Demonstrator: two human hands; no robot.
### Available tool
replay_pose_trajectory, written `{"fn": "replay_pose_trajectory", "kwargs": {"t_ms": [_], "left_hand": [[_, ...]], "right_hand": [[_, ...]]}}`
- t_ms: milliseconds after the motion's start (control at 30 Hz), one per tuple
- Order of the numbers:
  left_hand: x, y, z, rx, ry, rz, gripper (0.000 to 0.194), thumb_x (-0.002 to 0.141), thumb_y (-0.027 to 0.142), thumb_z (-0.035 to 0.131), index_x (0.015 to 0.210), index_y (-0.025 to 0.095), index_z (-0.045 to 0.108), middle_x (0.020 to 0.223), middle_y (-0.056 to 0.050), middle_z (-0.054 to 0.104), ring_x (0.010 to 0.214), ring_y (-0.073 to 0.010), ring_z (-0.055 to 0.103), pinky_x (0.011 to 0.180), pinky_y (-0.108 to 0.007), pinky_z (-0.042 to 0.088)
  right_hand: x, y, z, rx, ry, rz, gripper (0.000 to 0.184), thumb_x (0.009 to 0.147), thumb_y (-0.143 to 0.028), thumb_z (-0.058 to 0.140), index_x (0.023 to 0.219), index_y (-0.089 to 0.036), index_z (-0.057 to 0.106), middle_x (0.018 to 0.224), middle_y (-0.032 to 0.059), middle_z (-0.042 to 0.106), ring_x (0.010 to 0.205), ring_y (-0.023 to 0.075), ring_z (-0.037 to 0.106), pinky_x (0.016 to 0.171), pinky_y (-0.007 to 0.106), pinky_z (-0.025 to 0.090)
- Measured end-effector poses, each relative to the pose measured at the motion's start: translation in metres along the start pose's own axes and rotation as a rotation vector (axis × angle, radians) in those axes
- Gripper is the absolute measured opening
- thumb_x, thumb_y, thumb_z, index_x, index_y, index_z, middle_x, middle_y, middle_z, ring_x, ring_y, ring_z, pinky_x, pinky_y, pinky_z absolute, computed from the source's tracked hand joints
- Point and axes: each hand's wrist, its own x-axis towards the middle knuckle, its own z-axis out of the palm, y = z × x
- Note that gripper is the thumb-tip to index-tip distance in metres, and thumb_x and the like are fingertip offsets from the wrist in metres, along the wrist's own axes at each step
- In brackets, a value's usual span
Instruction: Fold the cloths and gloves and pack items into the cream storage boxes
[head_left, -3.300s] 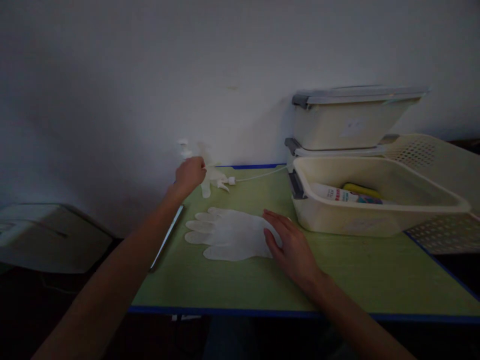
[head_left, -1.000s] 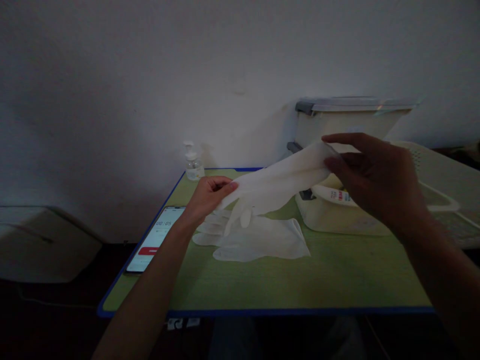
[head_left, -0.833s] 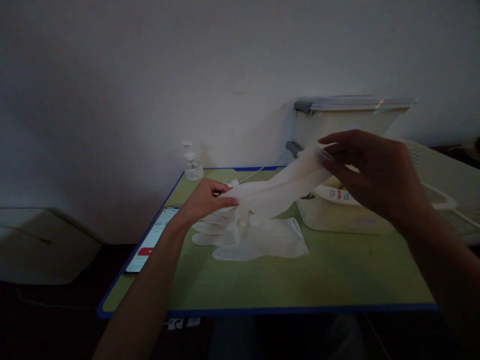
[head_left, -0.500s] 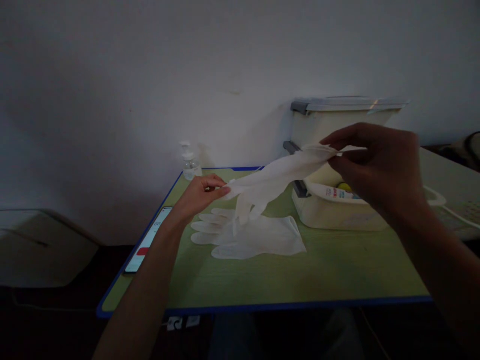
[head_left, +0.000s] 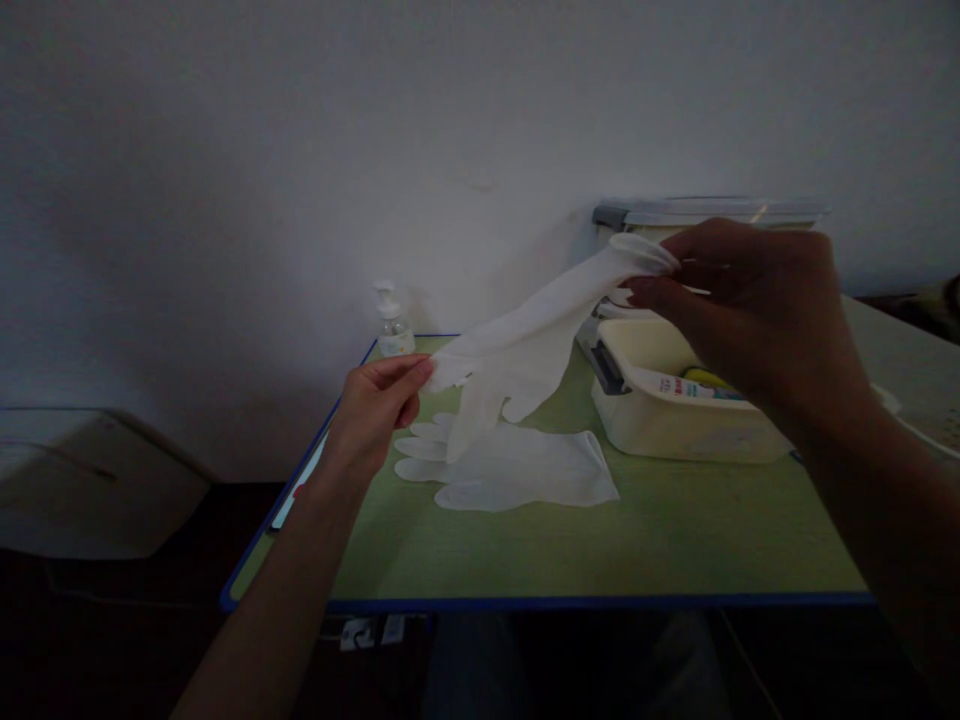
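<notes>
A thin white disposable glove (head_left: 544,320) is stretched in the air between my two hands, slanting up to the right. My left hand (head_left: 379,405) pinches its fingertip end between thumb and fingers. At the cuff end, my right hand (head_left: 750,290) grips the rolled edge, thumb below and fingers above. Some of the glove's fingers dangle loose in the middle. Beneath it a second white glove (head_left: 540,470) lies flat on the green tabletop (head_left: 675,540), its fingers toward the left and its cuff toward the right. The hanging glove partly covers it.
A cream bin (head_left: 690,430) with grey latches holds a few items, partly behind my right hand. Behind it stands a lidded box (head_left: 712,212). A pump bottle (head_left: 394,325) is at the back left corner; a phone (head_left: 296,490) lies at the left edge, partly under my forearm.
My right hand has risen with the cuff, and my left hand has shifted slightly left, so the glove is pulled longer and steeper. The view has shifted a little.
</notes>
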Motion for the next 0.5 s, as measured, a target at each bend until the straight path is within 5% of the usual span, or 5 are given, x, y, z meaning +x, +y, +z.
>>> {"fn": "replay_pose_trajectory", "kwargs": {"t_ms": [133,267,367,500], "left_hand": [[-0.006,-0.002,-0.002,-0.125,-0.059,-0.156,0.014,0.064,0.021,0.07,0.071,0.017,0.058,0.064,0.004,0.063,0.051,-0.0097,0.062,0.041,-0.016,0.042],[-0.002,-0.009,-0.01,-0.211,-0.063,-0.16,0.014,0.072,0.02,0.064,0.07,0.017,0.05,0.077,0.001,0.065,0.072,-0.0144,0.067,0.067,-0.028,0.054],[-0.001,-0.003,-0.018,-0.211,-0.004,0.043,0.013,0.074,0.022,0.062,0.07,0.018,0.051,0.082,0.001,0.065,0.078,-0.0137,0.065,0.078,-0.033,0.053],[-0.014,0.009,-0.029,0.016,0.042,0.479,0.006,0.079,0.023,0.058,0.074,0.02,0.057,0.102,-0.001,0.065,0.096,-0.0152,0.061,0.089,-0.035,0.047]], "right_hand": [[-0.002,0.003,0.007,0.052,-0.043,0.057,0.005,0.072,-0.011,0.059,0.073,-0.014,0.062,0.071,0.0021,0.06,0.067,0.0138,0.059,0.064,0.029,0.049],[-0.003,0.01,0.022,0.04,-0.123,0.049,0.014,0.071,-0.004,0.054,0.072,-0.016,0.062,0.068,0.0009,0.059,0.065,0.0135,0.058,0.058,0.026,0.047],[-0.002,0.013,0.032,-0.029,-0.13,-0.016,0.016,0.069,-0.003,0.053,0.067,-0.017,0.06,0.067,0.0014,0.058,0.064,0.0139,0.055,0.054,0.025,0.044],[-0.007,0.019,0.039,-0.007,-0.172,-0.149,0.018,0.069,-0.004,0.047,0.069,-0.021,0.055,0.078,0.0037,0.061,0.072,0.017,0.058,0.062,0.029,0.047]]}}
